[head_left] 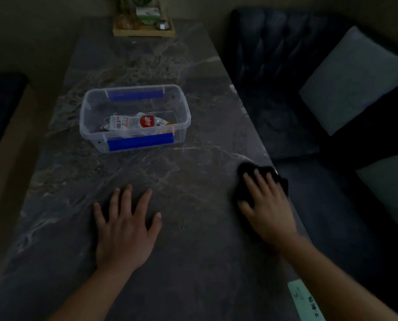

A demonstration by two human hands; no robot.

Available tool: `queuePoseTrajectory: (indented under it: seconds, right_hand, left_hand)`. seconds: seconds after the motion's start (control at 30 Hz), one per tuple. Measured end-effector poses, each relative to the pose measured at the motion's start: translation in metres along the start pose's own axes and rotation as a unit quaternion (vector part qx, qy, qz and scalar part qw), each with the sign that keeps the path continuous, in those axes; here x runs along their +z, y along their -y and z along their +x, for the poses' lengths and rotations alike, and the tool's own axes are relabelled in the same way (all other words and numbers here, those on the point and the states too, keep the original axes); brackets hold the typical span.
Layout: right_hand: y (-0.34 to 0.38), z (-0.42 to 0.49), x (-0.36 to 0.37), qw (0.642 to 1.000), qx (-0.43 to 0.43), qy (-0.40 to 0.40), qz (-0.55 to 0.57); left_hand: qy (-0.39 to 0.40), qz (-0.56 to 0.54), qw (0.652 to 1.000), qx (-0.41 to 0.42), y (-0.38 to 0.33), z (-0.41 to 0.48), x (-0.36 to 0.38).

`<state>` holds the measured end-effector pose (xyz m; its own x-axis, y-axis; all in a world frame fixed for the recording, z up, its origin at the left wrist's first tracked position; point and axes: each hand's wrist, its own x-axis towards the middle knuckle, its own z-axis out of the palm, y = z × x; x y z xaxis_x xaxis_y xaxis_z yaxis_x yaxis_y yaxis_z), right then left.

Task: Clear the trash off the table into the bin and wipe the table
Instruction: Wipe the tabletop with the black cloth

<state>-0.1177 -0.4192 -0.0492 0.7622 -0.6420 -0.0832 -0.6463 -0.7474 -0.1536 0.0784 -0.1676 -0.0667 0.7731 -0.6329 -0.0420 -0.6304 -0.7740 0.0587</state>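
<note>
My right hand (266,205) lies flat on the dark cloth (247,169), fingers straight and pressing rather than gripping, right at the counter's (193,262) right edge. My left hand (126,228) is spread open on the bare stone, holding nothing, bracing me. The trash looks dealt with: a crumpled packet (135,122) sits inside the clear bin (87,117) with blue handles, further up the counter. To wipe well I'd press evenly through the palm, work in overlapping strokes from this edge across, and take care that the cloth doesn't slide off the side. The packet carries a red round label with white characters, too blurred to read. The pale slip (306,302) by my right forearm has print I can't make out either.
</note>
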Motion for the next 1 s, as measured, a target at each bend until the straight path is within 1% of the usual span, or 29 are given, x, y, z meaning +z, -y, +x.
queuePoseTrajectory:
  seconds: [0.07, 0.1, 0.13, 0.17, 0.23, 0.27, 0.33, 0.37, 0.4, 0.47, 0.5, 0.53, 0.57, 0.6, 0.67, 0.7, 0.73, 0.77, 0.8, 0.83, 0.9, 0.93, 0.97, 1.0]
  right_hand:
    - [0.011, 0.047, -0.008, 0.996, 0.089, 0.012, 0.025]
    - [0.020, 0.052, -0.005, 0.995, 0.098, 0.008, 0.027]
    - [0.032, 0.042, 0.002, 0.997, 0.075, 0.007, 0.021]
    - [0.046, 0.019, 0.011, 1.000, 0.021, 0.001, 0.010]
    - [0.063, -0.047, 0.030, 0.992, -0.129, -0.013, 0.002]
    - [0.063, -0.075, 0.034, 0.983, -0.182, 0.000, 0.005]
    - [0.041, -0.083, 0.031, 0.972, -0.228, 0.047, -0.001]
    - [0.026, -0.065, 0.027, 0.975, -0.219, 0.028, -0.014]
    - [0.016, -0.040, 0.020, 0.984, -0.176, 0.006, -0.024]
    - [0.013, 0.025, 0.003, 1.000, -0.024, -0.009, -0.002]
    - [0.021, 0.054, -0.003, 0.999, 0.041, -0.005, 0.024]
    - [0.035, 0.075, -0.005, 0.996, 0.085, 0.000, 0.035]
    - [0.054, 0.085, -0.001, 0.995, 0.092, 0.001, 0.041]
    - [0.076, 0.080, 0.008, 0.998, 0.059, -0.001, 0.038]
    - [0.113, 0.037, 0.035, 0.996, -0.088, -0.017, 0.024]
    - [0.118, 0.007, 0.045, 0.986, -0.165, -0.027, 0.015]
    - [0.112, -0.014, 0.047, 0.977, -0.213, -0.019, 0.009]
    - [0.094, -0.016, 0.044, 0.972, -0.235, -0.002, 0.000]
    - [0.069, -0.002, 0.040, 0.973, -0.230, -0.001, -0.006]
    - [0.044, 0.022, 0.032, 0.982, -0.190, -0.020, -0.014]
    - [0.011, 0.075, 0.007, 1.000, -0.025, -0.017, -0.009]
    - [0.004, 0.094, -0.001, 0.999, 0.043, -0.001, 0.009]
    - [0.002, 0.100, -0.002, 0.997, 0.079, 0.000, 0.021]
    - [0.002, 0.093, 0.001, 0.996, 0.088, -0.007, 0.029]
  left_hand:
    - [-0.001, 0.000, 1.000, -0.001, 0.000, 0.000, 0.001]
    - [0.002, 0.001, 1.000, 0.000, 0.000, 0.000, 0.001]
    - [0.004, 0.002, 1.000, 0.001, 0.000, 0.000, 0.000]
    - [0.006, 0.001, 1.000, 0.001, 0.000, 0.000, -0.002]
    - [0.005, -0.002, 1.000, -0.001, -0.002, -0.002, -0.006]
    - [0.003, -0.003, 1.000, -0.002, -0.002, -0.002, -0.007]
    - [0.004, -0.007, 1.000, 0.000, -0.003, -0.002, -0.007]
    - [0.002, -0.008, 1.000, 0.003, -0.003, -0.001, -0.005]
    - [-0.001, -0.006, 1.000, 0.005, -0.002, -0.001, -0.004]
    - [-0.005, -0.001, 1.000, 0.006, -0.001, -0.001, -0.002]
    - [-0.007, -0.001, 1.000, 0.006, -0.001, -0.001, -0.002]
    - [-0.007, -0.001, 1.000, 0.006, -0.001, -0.001, -0.002]
    - [-0.004, 0.000, 1.000, 0.006, -0.001, -0.001, -0.002]
    - [-0.002, -0.001, 1.000, 0.006, -0.001, -0.002, -0.003]
    - [-0.006, -0.007, 1.000, 0.004, -0.002, -0.002, -0.005]
    - [-0.009, -0.011, 1.000, 0.004, -0.001, -0.002, -0.006]
    - [-0.013, -0.016, 1.000, 0.004, -0.001, -0.002, -0.006]
    - [-0.018, -0.020, 1.000, 0.004, -0.001, -0.002, -0.005]
    - [-0.021, -0.018, 1.000, 0.004, -0.001, -0.002, -0.004]
    - [-0.021, -0.014, 1.000, 0.005, -0.001, -0.001, -0.002]
    - [-0.025, -0.011, 1.000, 0.005, 0.000, 0.000, 0.001]
    - [-0.027, -0.012, 1.000, 0.005, 0.000, 0.000, 0.002]
    - [-0.026, -0.011, 1.000, 0.005, 0.001, 0.000, 0.003]
    - [-0.023, -0.011, 1.000, 0.005, 0.001, 0.000, 0.004]
